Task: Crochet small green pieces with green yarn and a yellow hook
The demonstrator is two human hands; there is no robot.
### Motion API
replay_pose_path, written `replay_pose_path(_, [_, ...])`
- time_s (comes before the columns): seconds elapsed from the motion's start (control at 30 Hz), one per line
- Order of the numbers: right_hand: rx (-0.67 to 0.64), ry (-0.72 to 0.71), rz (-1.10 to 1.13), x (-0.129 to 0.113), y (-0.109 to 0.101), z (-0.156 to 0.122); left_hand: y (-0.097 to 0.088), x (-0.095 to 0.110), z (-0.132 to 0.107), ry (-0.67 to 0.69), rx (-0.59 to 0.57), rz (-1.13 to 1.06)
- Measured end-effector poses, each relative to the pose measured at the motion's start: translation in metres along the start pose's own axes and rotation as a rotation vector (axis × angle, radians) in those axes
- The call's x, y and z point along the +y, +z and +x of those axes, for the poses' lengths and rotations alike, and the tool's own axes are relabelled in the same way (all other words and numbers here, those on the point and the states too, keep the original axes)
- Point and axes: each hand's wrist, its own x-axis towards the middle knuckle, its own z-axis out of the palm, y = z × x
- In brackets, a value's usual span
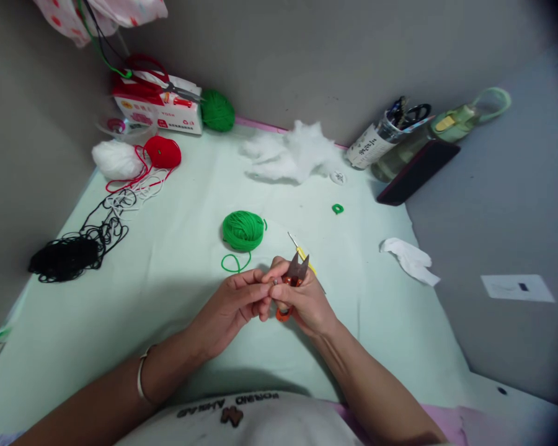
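Snips [297,270], handle mostly hidden inside the right hand [307,298]

I see, mid-frame: left hand [232,306] and right hand [307,297], both bare | left forearm [97,396] and right forearm [376,384] unsleeved to bottom edge | thin pale bracelet [142,375] round left wrist, lower left | whitish shirt [279,427] bottom centre, dark printed lettering [227,404] upside down to me | pink cloth [446,421] lower right.

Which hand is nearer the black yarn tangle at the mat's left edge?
Left. The left hand sits right of the black yarn tangle, mid-mat; the right hand, its grip shut on snips, lies beyond it, farther right.
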Motion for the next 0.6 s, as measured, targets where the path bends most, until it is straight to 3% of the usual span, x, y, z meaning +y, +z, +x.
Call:
replay_pose_path(0.3, [0.004,0.050,0.007,0.0024,0.0004,0.0028,-0.0017,-0.0009,0.0009,0.016,0.026,0.014])
replay_pose_path(0.6, [0.122,-0.005,-0.064,0.0010,0.0023,0.0044,0.0001,0.0026,0.0007,0.211,0.156,0.193])
